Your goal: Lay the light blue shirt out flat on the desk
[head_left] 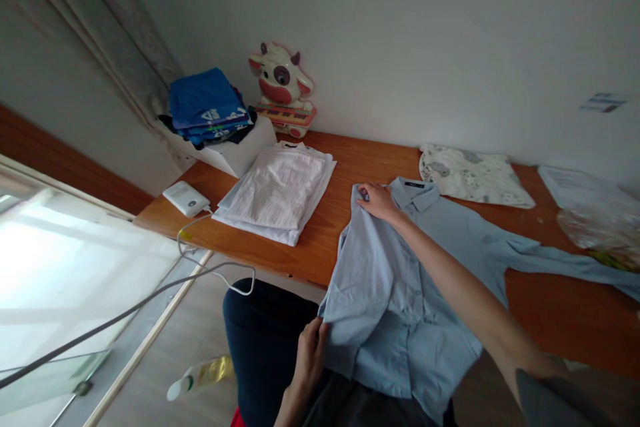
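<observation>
White wall behind; long orange-brown wooden table (350,167) runs along it, a grey curtain (100,33) at the far left end.

Pale blue button-front collared shirt (400,280) lies face up across the table's near edge, hem hanging over, one sleeve stretched out to the right. Its left side is folded in over the front.

Stack of folded white cloth (280,193) sits left of the shirt, apart from it. Folded blue garments (207,107) are piled on a white box at the far corner. Cream printed cloth (473,177) lies beyond the collar.

Cow-shaped toy keyboard (285,90) stands against the wall.

Right hand (377,201): fingers closed, pinching the fold at the shoulder, just beside the collar.

Left hand (310,353): fingers curled around the fold's lower edge, off the table.
</observation>
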Motion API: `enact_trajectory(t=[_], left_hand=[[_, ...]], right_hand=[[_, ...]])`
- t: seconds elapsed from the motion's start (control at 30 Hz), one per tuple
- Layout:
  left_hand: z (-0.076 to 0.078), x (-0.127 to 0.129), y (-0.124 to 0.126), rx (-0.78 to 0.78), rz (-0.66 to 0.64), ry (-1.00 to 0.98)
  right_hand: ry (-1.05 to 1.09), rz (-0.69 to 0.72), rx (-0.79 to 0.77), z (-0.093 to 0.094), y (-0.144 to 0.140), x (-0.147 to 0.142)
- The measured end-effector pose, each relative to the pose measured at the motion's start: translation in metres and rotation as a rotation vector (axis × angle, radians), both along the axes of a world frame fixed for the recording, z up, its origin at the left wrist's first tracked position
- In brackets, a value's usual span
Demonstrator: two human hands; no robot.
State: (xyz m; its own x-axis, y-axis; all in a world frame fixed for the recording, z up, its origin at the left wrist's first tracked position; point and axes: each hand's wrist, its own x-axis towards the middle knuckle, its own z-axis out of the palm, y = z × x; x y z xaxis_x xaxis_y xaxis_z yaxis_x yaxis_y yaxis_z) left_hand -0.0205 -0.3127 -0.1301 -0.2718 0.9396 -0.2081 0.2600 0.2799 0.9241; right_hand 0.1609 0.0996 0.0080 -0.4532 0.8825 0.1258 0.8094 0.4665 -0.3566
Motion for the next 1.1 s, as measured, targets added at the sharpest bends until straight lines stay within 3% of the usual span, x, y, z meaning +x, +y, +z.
enact_trajectory(t=[0.1,0.2,0.43,0.57,0.7,0.87,1.0,1.1], left_hand=[[0.002,0.004,0.004,0.132,0.035,0.137],[0.008,0.009,0.011,0.209,0.106,0.151],[0.02,0.012,0.002,0.025,0.019,-0.058],[0.043,0.01,-0.012,-0.044,-0.049,-0.209],[0.063,-0.003,-0.026,-0.131,-0.162,-0.183],[0.057,-0.008,-0.048,-0.19,0.099,-0.224],[0.05,-0.01,-0.05,-0.169,0.008,-0.191],[0.049,-0.015,-0.048,-0.1,-0.014,-0.129]], right_hand=[[0.02,-0.036,-0.02,-0.003,0.002,-0.003],[0.018,-0.059,-0.021,-0.002,0.001,-0.005],[-0.067,-0.047,0.096,-0.004,-0.022,-0.019],[-0.115,-0.048,0.134,-0.019,-0.023,-0.022],[-0.141,-0.042,0.086,-0.026,-0.004,-0.021],[-0.116,-0.03,0.064,-0.025,0.007,-0.022],[-0.016,-0.016,0.13,-0.012,0.002,-0.019],[0.097,0.013,0.179,0.015,-0.018,-0.023]])
